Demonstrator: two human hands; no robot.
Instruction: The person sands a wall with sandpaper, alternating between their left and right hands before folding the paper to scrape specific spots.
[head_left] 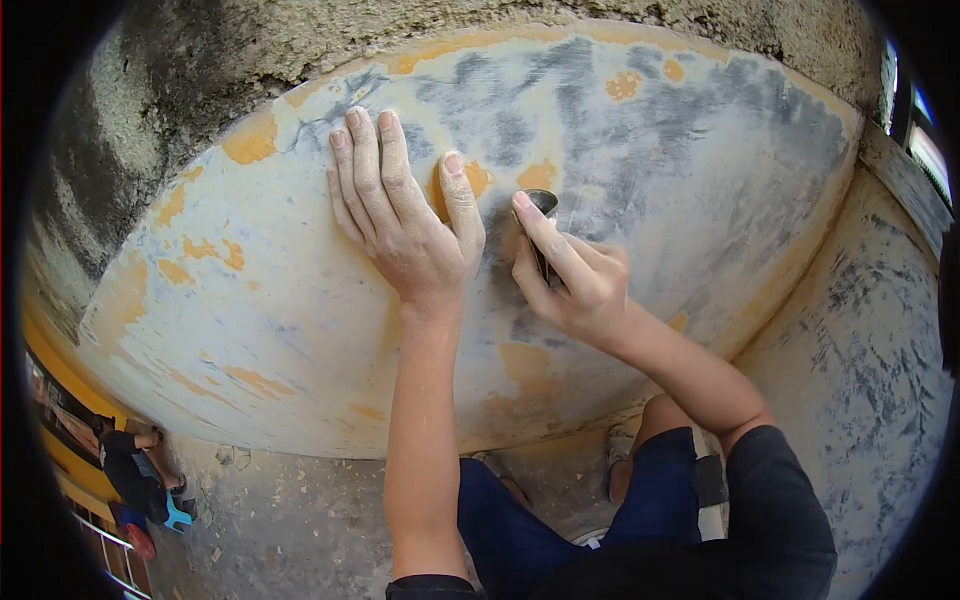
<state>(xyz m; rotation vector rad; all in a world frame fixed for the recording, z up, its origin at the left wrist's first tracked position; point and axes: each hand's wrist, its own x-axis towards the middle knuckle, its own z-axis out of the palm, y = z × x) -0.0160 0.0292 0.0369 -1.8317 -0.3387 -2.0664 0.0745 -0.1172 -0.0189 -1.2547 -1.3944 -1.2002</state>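
Note:
A large curved panel (300,270), worn to patches of white, grey and orange, fills the middle of the view. My left hand (415,220) lies flat against it, fingers stretched up and thumb apart, with pale dust on the skin. Just to its right, my right hand (580,275) grips a curled piece of dark sandpaper (543,203) against the panel. Its upper end curves open like a small cup, while my fingers cover most of the rest.
Rough stone-like wall (200,60) borders the panel above and at left. Another scuffed grey surface (850,350) stands at right. Below are my knees and a dusty concrete floor (290,510). At lower left, a person (135,470) in dark clothes is near a blue stool (177,513).

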